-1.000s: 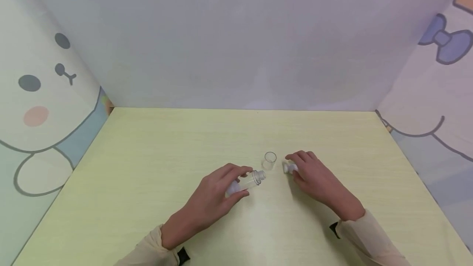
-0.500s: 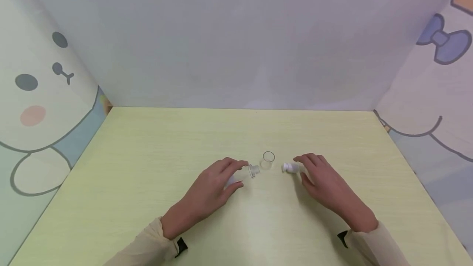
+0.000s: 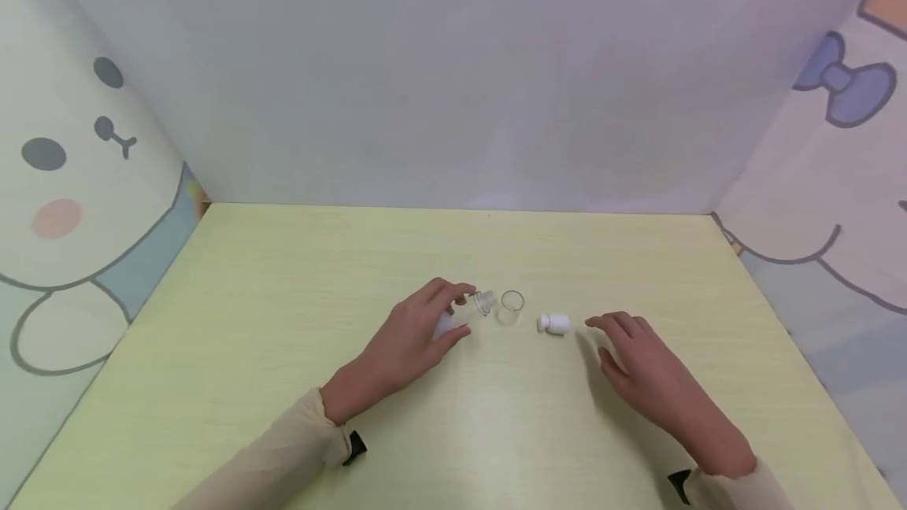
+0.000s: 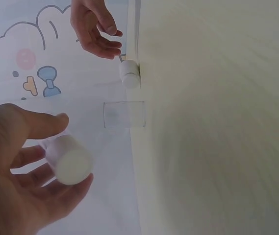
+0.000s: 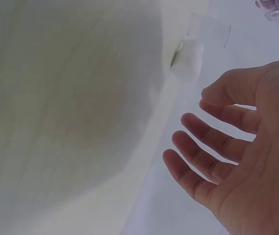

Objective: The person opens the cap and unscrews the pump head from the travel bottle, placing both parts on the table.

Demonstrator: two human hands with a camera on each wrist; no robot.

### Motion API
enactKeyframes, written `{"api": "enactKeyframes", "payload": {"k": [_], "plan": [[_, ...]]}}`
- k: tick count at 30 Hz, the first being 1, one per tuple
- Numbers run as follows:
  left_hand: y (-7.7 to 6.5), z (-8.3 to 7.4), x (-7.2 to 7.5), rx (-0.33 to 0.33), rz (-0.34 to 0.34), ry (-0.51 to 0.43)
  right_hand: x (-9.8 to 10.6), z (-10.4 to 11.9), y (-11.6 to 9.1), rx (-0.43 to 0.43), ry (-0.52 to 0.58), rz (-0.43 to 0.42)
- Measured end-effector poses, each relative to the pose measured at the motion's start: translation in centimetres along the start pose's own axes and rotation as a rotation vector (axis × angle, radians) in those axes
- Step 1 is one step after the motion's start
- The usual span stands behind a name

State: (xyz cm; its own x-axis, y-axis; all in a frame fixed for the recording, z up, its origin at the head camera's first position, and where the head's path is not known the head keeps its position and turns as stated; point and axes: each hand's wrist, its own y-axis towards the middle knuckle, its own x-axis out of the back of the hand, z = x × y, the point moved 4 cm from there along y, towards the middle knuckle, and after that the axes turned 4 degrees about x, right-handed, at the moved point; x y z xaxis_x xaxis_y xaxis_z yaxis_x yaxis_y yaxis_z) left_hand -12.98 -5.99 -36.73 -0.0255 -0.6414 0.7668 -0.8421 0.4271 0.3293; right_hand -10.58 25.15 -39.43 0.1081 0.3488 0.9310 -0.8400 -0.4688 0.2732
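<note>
My left hand (image 3: 404, 337) holds a clear bottle (image 3: 462, 315) between thumb and fingers, above the table. The bottle tilts, its open neck toward the upper right. In the left wrist view its whitish base (image 4: 73, 165) faces the camera. Just right of the neck, a clear open-topped cylinder (image 3: 511, 309), like a small cup or cover, stands on the table. A small white bottle-shaped piece (image 3: 554, 324) lies on its side right of that. My right hand (image 3: 645, 372) hovers beyond it, fingers loosely bent, holding nothing; the right wrist view shows a gap to the white piece (image 5: 188, 61).
The pale yellow tabletop (image 3: 298, 274) stretches around both hands. A plain light wall (image 3: 453, 85) rises at its back edge. Cartoon-printed panels flank it, one on the left (image 3: 64, 195) and one on the right (image 3: 843, 179).
My right hand has let go of the white bottle-shaped piece and drawn back to the right, leaving it lying down. My left hand has moved the clear bottle slightly forward, closer to the clear cylinder.
</note>
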Motion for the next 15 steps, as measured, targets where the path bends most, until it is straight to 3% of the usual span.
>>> {"api": "enactKeyframes", "payload": {"k": [8, 15], "plan": [[1.4, 0.5, -1.0, 0.161, 0.046, -0.113, 0.2, -0.5, -1.4, -0.011, -0.027, -0.004], [1.8, 1.4, -1.9, 0.302, 0.08, -0.238, 0.4, -0.8, -1.9, -0.011, -0.047, -0.013]]}}
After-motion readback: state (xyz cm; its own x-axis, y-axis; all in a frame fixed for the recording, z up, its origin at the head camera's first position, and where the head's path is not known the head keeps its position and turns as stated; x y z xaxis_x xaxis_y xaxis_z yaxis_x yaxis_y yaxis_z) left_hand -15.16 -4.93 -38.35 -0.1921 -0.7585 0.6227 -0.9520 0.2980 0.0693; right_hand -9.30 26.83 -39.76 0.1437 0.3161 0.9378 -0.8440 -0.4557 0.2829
